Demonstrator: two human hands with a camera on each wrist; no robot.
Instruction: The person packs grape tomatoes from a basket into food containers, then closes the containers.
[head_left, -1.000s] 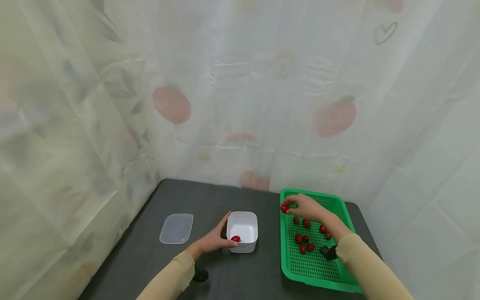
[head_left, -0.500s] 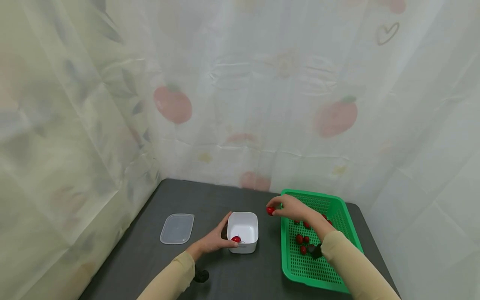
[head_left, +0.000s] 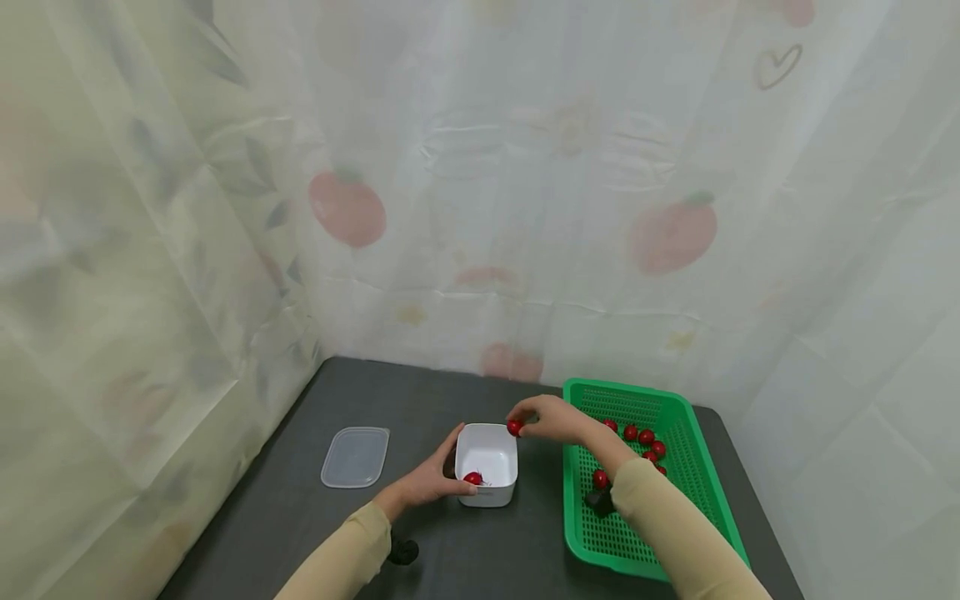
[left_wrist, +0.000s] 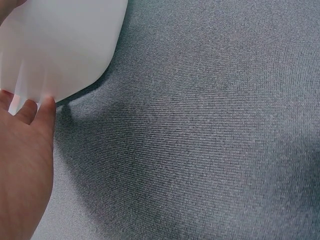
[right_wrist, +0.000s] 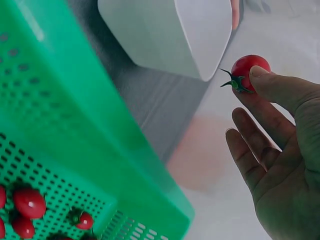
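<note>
In the head view a white square container (head_left: 486, 457) stands on the table with one cherry tomato (head_left: 472, 478) inside, near its front left corner. My left hand (head_left: 432, 479) grips the container from the left, thumb along the front and fingers at the back left. The left wrist view shows its fingertips (left_wrist: 47, 102) touching the wall. My right hand (head_left: 551, 418) pinches another cherry tomato (right_wrist: 250, 70) between thumb and forefinger, at the container's right rim. This tomato has a green stem; the hand's other fingers are loosely bent.
A green perforated basket (head_left: 573, 533) stands to the right, with several cherry tomatoes (head_left: 647, 437) in it, partly hidden by the right forearm. A translucent lid (head_left: 355, 457) lies flat to the left of the container. Patterned curtains (head_left: 480, 208) hang behind the dark table (head_left: 435, 400).
My right hand has carried the pinched cherry tomato leftward from over the basket's left edge to the container's right rim. The left hand and container have stayed put.
</note>
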